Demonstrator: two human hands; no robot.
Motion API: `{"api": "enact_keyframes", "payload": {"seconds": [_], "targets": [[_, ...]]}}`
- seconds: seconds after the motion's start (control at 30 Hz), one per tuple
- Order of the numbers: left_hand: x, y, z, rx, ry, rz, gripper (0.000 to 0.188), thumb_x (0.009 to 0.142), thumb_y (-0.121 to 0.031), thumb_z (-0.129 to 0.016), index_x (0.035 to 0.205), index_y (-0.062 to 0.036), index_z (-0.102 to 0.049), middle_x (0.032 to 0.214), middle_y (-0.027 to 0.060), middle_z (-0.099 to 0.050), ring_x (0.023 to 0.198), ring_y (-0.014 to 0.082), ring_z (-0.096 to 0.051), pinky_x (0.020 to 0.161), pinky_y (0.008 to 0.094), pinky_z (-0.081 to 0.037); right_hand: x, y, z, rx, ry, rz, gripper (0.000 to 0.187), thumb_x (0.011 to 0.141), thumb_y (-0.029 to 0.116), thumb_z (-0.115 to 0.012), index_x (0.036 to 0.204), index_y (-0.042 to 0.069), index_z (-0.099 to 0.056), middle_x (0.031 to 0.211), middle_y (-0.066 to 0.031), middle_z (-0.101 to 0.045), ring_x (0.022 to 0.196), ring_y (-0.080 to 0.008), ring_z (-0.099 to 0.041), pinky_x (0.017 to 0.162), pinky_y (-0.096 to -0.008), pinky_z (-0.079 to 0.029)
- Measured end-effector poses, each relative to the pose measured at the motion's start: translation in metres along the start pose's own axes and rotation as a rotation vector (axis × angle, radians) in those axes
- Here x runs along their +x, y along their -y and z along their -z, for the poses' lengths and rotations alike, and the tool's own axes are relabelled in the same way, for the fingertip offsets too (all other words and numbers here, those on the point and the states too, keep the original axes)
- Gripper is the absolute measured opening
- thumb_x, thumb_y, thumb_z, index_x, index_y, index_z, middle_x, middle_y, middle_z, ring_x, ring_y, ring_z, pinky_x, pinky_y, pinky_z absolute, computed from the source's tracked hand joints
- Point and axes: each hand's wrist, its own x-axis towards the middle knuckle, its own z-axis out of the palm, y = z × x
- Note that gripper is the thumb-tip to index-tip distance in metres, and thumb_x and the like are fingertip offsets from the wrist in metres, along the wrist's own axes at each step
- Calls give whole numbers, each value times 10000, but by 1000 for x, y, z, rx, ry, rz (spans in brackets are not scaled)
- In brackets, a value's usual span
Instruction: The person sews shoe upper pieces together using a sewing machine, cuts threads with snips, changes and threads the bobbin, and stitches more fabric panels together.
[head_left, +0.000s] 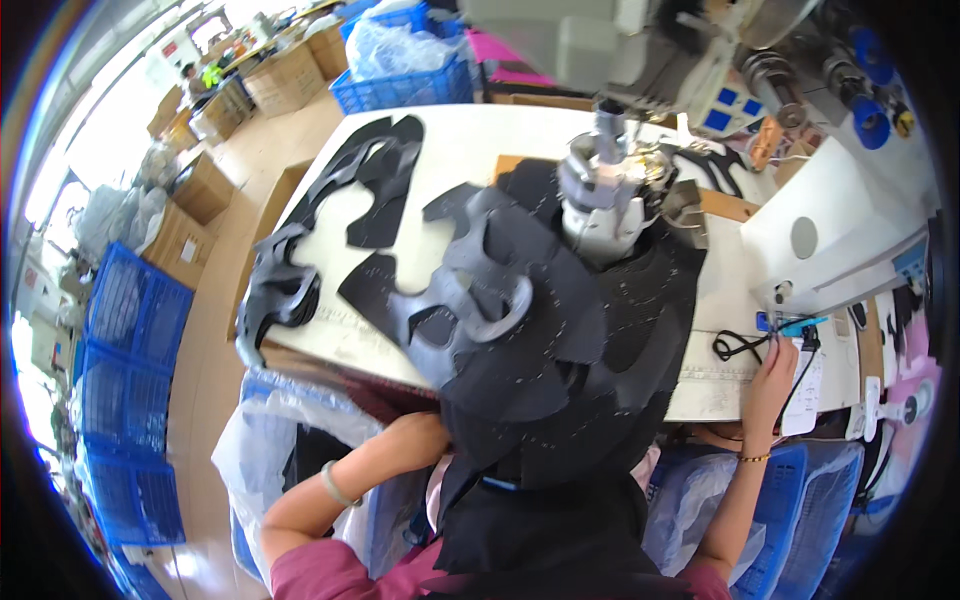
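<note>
A large stack of black fabric panels with grey moulded overlays point(540, 300) spreads over the white table and hangs off its front edge toward me. My left hand point(418, 440) is at the stack's lower left edge, its fingers hidden by the fabric. The head of a sewing machine point(605, 200) stands at the far side of the stack. At the table's right, my right hand point(772, 368) has its fingertips drawn together beside a looped black cord point(738, 347) and a slim teal tool point(802, 325). What lies between those fingertips is too small to make out.
More black panels point(385, 190) and a curved grey-black piece point(280, 290) lie on the table point(350, 345) at left. A white sheet point(803, 395) is right of my right hand. Blue crates point(135, 400) stand on the left; a plastic-lined bin point(250, 440) is below the table.
</note>
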Motion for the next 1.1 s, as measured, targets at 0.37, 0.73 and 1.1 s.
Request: {"api": "enact_keyframes", "payload": {"seconds": [0.37,0.73,1.1], "targets": [[70,-89,210,-110,-704,72,143,774,11,-622,912,6,-663,828,92,-639,667,148,-606,602,250,-466,103,177,51,1270,747,-150,168,941,162,-468,1013,10,-468,620,-41,-519,460,-121,-539,447,-218,-430],[193,-67,216,-48,-596,-257,502,743,-280,-724,1052,42,-493,919,127,-507,823,247,-519,773,349,-433,175,194,54,1026,1251,-85,264,861,193,-505,1002,-26,-550,539,-70,-539,365,-159,-539,319,-242,-421],[201,-74,230,53,-494,-204,527,712,-321,-743,1023,23,-492,897,109,-479,756,249,-504,712,342,-433,161,191,50,992,1040,-7,232,932,201,-475,1013,-15,-502,511,-49,-511,335,-115,-495,316,-214,-378]]}}
